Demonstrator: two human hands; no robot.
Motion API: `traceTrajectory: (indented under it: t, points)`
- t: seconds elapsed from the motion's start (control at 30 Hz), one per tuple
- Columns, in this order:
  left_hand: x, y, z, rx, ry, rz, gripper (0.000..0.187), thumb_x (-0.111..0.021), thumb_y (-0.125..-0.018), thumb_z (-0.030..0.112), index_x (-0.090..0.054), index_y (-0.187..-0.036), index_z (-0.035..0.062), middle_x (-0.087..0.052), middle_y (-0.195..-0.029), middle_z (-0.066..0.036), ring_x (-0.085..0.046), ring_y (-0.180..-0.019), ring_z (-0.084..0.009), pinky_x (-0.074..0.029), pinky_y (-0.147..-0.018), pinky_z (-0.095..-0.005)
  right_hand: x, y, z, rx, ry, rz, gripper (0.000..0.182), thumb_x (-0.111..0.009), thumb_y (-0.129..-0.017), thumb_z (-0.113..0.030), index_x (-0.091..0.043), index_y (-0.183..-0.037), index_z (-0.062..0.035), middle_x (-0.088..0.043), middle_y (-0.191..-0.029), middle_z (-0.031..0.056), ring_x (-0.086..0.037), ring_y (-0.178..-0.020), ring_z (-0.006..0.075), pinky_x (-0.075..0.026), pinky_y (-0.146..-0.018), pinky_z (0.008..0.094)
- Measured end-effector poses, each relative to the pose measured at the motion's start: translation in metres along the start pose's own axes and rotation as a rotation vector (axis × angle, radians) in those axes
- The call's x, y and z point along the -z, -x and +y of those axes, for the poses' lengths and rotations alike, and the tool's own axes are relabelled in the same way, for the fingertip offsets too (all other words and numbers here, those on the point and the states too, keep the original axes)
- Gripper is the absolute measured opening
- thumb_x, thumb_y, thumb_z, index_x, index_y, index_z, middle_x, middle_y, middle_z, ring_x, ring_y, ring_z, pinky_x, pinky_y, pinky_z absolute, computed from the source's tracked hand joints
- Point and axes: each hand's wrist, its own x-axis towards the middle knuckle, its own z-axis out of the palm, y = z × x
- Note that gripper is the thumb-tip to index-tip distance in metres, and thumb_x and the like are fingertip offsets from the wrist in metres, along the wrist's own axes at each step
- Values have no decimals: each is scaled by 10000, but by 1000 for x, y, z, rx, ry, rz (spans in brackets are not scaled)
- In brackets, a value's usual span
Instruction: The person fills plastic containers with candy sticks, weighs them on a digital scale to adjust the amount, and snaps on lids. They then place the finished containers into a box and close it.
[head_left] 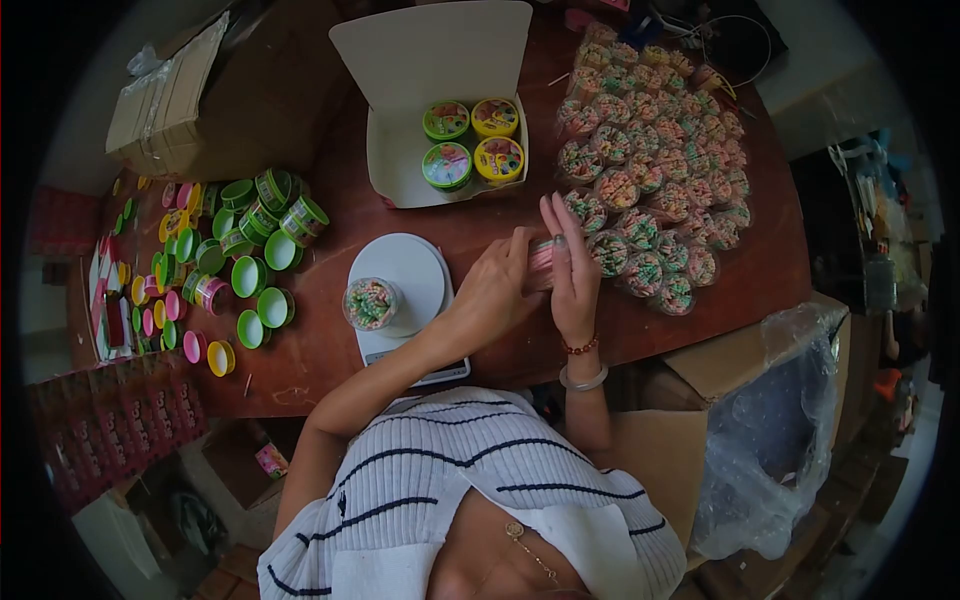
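Over the table, right of the scale, my left hand is closed around a bundle of thin pink and white sticks. My right hand is upright beside it, fingers stretched out and palm against the bundle's right side. Part of the bundle is hidden by both hands. A white digital scale stands under my left forearm. On its plate sits a clear cup packed with multicoloured sticks. Just beyond my right fingers is a large cluster of similar filled clear cups.
An open white box at the back holds several green and yellow lidded tubs. Green, yellow and pink empty tubs crowd the left. A cardboard box stands back left; another carton with plastic lining is beside me at right.
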Motion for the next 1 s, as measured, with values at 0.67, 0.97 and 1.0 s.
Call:
traceTrajectory:
  t: [0.67, 0.97, 1.0]
  points:
    - [8, 14, -14, -255, -20, 105, 334, -690, -940, 146, -594, -1212, -21, -595, -1328, -213, -483, -1395, -403, -387, -1177, -488, -17, 9, -13, 22, 16, -26, 509, -284, -1137, -167, -346, -1601, 32, -594, -1510, 160, -419, -1516, 324, -116, -1311, 475]
    - [21, 14, 7, -55, 272, -42, 186, -564, -1022, 109, -586, -1154, -20, -626, -1092, -202, -622, -1062, -396, -492, -902, -481, -26, 3, -43, -297, -141, 184, 557, -300, -1159, -242, -283, -1622, 68, -462, -1606, 246, -459, -1469, 263, -317, -1192, 361]
    - [19, 13, 11, -52, 419, 41, 191, -540, -1048, 117, -577, -1169, -26, -627, -1077, -205, -631, -1012, -394, -504, -862, -477, -24, 7, -14, 64, -175, 146, 561, -296, -1159, -245, -280, -1619, 75, -448, -1611, 260, -463, -1472, 284, -320, -1196, 371]
